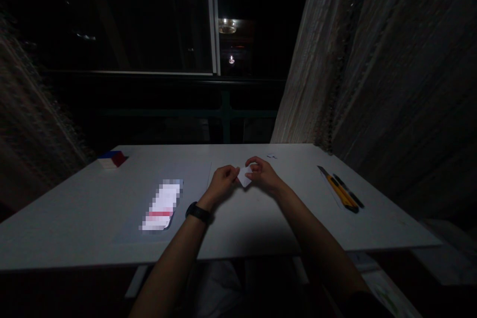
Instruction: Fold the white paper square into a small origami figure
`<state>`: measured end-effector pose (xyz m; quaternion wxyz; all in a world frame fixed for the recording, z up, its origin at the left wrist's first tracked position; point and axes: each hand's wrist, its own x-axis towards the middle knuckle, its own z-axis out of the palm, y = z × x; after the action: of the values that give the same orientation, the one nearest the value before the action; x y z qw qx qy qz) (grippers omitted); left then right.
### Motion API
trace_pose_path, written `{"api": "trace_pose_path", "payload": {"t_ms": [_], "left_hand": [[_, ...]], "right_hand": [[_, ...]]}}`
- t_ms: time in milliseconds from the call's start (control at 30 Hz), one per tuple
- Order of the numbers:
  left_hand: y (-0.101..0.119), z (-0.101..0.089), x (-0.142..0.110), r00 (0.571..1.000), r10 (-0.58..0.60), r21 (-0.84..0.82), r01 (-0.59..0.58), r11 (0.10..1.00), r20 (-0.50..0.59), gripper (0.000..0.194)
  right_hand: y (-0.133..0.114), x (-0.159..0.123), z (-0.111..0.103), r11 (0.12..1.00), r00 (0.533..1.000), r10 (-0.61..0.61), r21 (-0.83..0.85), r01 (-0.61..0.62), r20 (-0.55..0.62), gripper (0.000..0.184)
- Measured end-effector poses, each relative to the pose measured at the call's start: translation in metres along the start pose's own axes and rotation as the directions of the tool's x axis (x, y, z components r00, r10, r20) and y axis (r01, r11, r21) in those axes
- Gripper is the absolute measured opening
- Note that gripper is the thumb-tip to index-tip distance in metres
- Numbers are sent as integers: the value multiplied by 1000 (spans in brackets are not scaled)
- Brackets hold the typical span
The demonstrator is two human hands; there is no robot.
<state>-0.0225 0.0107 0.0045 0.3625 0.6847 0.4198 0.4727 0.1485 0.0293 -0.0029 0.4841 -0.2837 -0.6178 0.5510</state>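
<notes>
A small white piece of folded paper (pixel 244 177) is held up between my two hands, above the middle of the white table (pixel 257 218). My left hand (pixel 222 180) pinches its left edge, thumb and fingers closed together. On the other side, my right hand (pixel 264 174) grips the right part of the paper between thumb and curled fingers. The paper comes to a point at its bottom. Its finer folds are too dim to make out. A dark watch (pixel 198 212) sits on my left wrist.
To the left lies a lit phone (pixel 163 206) on a paper sheet (pixel 196 179). A puzzle cube (pixel 112 159) stands at the far left. At the right are a yellow utility knife (pixel 339 191) and a dark pen (pixel 348 191). Small scraps (pixel 272 156) lie behind my right hand.
</notes>
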Motion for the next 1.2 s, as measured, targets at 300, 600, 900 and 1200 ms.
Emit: {"api": "trace_pose_path", "payload": {"t_ms": [300, 600, 900, 1200], "left_hand": [[-1, -1, 1, 989, -109, -41, 105, 994, -103, 41], [2, -1, -1, 951, -308, -279, 291, 915, -21, 34], [3, -1, 0, 950, -313, -284, 295, 912, -19, 34], [1, -2, -1, 953, -304, -227, 299, 927, 17, 38]], "right_hand": [[-3, -2, 3, 996, 995, -40, -80, 47, 91, 38], [1, -4, 1, 999, 992, 42, -15, -40, 116, 41], [3, -3, 2, 999, 995, 44, -26, -42, 84, 42], [4, -1, 3, 973, 993, -92, -204, 106, 78, 30]]}}
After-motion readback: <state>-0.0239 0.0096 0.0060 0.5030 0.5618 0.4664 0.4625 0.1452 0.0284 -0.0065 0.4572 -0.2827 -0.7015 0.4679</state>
